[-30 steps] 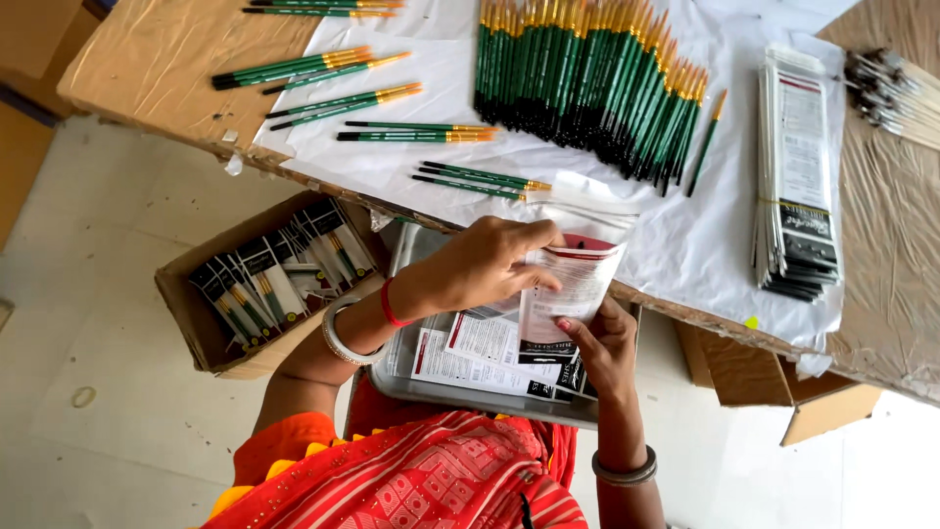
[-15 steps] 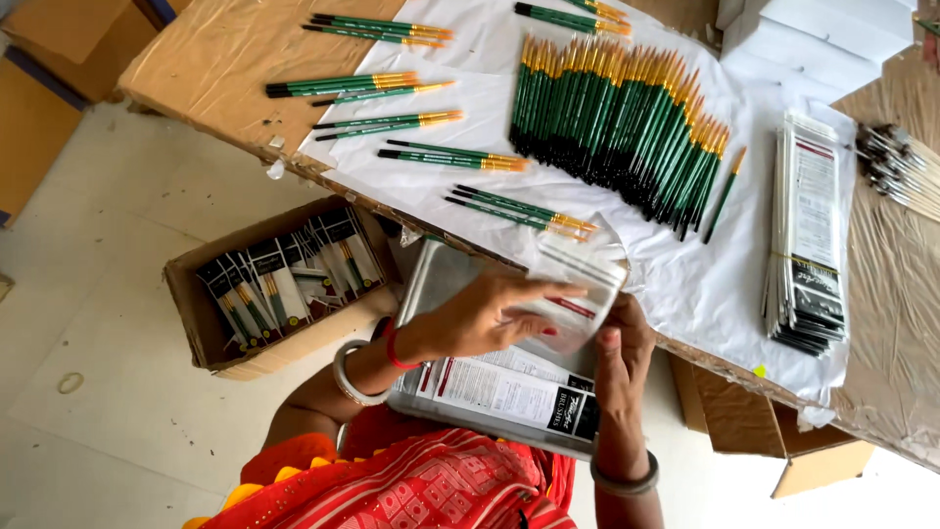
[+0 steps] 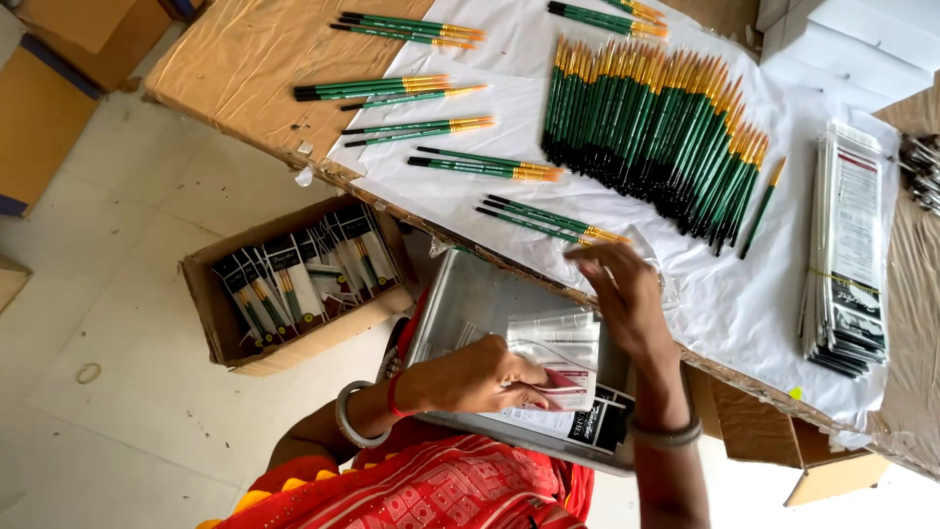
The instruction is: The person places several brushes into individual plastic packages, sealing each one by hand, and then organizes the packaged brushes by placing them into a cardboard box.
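Clear plastic sleeves (image 3: 558, 348) with printed cards lie stacked in a grey tray (image 3: 460, 294) on the person's lap, close against the red patterned clothing (image 3: 431, 490). The left hand (image 3: 480, 377) rests on that stack, palm down, fingers curled and pressing the top sleeve flat; the wrist wears bangles and a red thread. The tray's far rim tucks under the near edge of the table (image 3: 255, 69), so little room is left between lap and tabletop.

The right hand (image 3: 617, 294) is raised above the tray at the table's edge, forearm running up from the lower right, fingers pinched on a thin clear sleeve (image 3: 646, 257) that is hard to make out against the white sheet (image 3: 744, 304). Just beyond its fingertips lies a pair of green-handled paintbrushes (image 3: 553, 220) with yellow ferrules, and more small groups lie spaced apart further up the sheet, with bare sheet between them.

To the left, on the floor, an open cardboard box (image 3: 220, 313) holds packed brush sets standing on edge; open floor lies around it. Further across the table a large heap of brushes (image 3: 656, 118) lies fanned together, and at the far right a banded stack of packed sleeves (image 3: 847, 264) sits near the sheet's edge.
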